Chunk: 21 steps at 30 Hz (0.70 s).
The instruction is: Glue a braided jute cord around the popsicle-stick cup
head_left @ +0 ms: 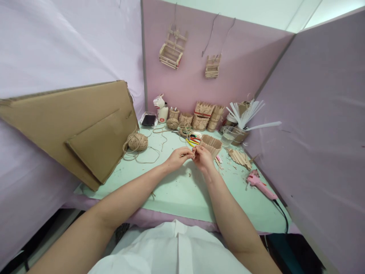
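My left hand (179, 156) and my right hand (203, 157) meet over the middle of the green table (182, 190), fingers pinched together on a short piece of jute twine (193, 153) between them. A craft-stick basket (211, 145) lies on its side just behind my right hand. A ball of jute twine (137, 141) sits to the left, with loose strands trailing across the table. Whether the held piece joins that ball is hidden.
Cardboard sheets (85, 125) lean on the left wall. A pink glue gun (261, 185) and loose craft sticks (240, 157) lie at the right. Scissors (193, 140), finished stick baskets (203, 115), a plastic cup (229, 136) and a white mug (162, 112) stand at the back.
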Available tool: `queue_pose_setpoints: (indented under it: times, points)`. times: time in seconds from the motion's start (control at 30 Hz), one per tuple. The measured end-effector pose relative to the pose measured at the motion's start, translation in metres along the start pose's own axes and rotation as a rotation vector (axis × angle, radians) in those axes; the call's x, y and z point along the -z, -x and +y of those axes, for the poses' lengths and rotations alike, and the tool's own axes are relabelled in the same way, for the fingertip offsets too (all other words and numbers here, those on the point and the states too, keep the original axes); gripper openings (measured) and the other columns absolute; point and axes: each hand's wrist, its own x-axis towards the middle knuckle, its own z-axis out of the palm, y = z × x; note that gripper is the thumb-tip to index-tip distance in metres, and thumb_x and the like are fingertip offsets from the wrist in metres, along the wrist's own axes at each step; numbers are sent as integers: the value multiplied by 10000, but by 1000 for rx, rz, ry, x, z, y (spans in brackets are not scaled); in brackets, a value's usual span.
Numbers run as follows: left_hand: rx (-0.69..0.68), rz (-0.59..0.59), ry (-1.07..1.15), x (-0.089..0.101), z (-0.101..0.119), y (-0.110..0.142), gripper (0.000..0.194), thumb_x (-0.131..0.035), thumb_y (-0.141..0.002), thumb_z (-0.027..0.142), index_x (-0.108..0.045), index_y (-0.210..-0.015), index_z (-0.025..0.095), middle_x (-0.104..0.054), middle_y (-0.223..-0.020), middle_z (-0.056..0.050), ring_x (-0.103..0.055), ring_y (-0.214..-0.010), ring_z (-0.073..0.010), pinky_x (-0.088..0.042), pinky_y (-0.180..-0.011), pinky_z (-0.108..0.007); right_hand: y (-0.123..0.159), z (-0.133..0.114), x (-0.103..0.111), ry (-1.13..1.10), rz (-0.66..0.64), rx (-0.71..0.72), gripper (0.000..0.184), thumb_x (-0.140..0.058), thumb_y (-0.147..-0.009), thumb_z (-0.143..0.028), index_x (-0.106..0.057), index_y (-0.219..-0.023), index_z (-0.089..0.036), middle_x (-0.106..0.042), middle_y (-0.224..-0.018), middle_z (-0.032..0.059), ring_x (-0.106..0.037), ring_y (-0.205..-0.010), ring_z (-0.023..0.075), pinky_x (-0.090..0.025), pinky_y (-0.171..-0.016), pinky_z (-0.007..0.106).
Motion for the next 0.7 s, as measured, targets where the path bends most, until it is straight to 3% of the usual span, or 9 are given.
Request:
queue_pose_setpoints:
  times: [0.13,0.23,0.37,0.47,0.57,0.7]
  points:
    - [52,34,51,-1,-1,-1,188,-559,-799,295,-655,-760,138,-636,-792,-37,-565,-786,-141,-438,-785,-266,1,0,0,54,24,-21,334,-652,-697,-494,-486,-691,-205,-571,-643,-8,-490,-508,102,-411,-485,246]
    - [150,140,138,-1,-5,-3,224,-540,-804,337,-628,-784,132,-615,-725,-23,-551,-705,-125,-447,-714,-257,4,0,-2,258,81,5,332,-595,-735,-517,-494,-748,-201,-603,-691,8,-530,-537,116,-411,-490,247]
    - [277,267,172,3,-9,-7,225,-549,-777,347,-606,-781,130,-565,-649,1,-478,-565,-91,-393,-557,-222,11,-2,-8,539,64,291,230,-611,-743,-406,-499,-747,-206,-576,-716,3,-528,-607,125,-418,-556,257]
    - [289,272,122,4,-11,-8,202,-523,-774,300,-625,-804,128,-537,-604,14,-433,-526,-86,-342,-512,-217,18,-6,-13,631,-8,500,142,-619,-738,-321,-540,-795,-218,-558,-872,26,-532,-718,138,-425,-595,258]
    - [249,257,64,4,-12,-7,195,-493,-772,258,-640,-788,131,-557,-615,5,-450,-561,-99,-359,-545,-226,23,-8,-16,688,-50,559,89,-593,-758,-292,-576,-818,-228,-523,-944,45,-527,-772,153,-428,-596,264]
    - [212,233,18,2,-10,-6,178,-489,-755,249,-631,-723,147,-612,-680,-20,-527,-683,-134,-419,-678,-252,22,-10,-14,693,4,572,84,-551,-796,-301,-592,-790,-228,-532,-901,53,-521,-836,180,-428,-652,284]
